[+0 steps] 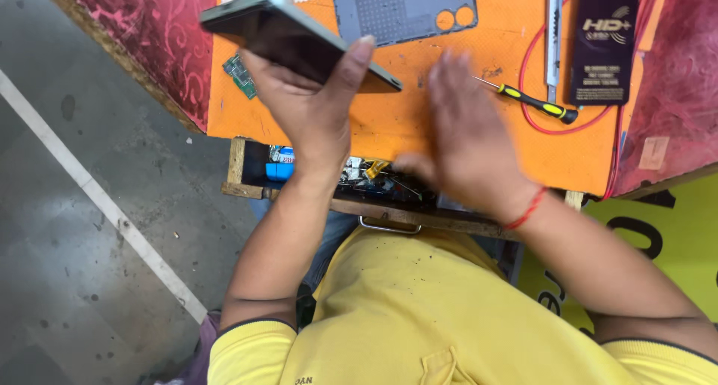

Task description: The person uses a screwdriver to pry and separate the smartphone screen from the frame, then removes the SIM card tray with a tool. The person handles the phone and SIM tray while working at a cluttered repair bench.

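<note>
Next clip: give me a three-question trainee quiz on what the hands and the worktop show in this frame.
1. True or false: the left hand holds a phone above the orange mat.
2. Which tool lies on the mat to the right of the right hand? A) pliers B) screwdriver C) hammer
3. Fill in: below the mat's near edge, an open ____ holds small parts.

Key:
1. True; thumb and fingers grip its edges.
2. B; it has a yellow and black handle. The right hand is blurred, palm down over the mat, holding nothing that shows.
3. drawer
</note>
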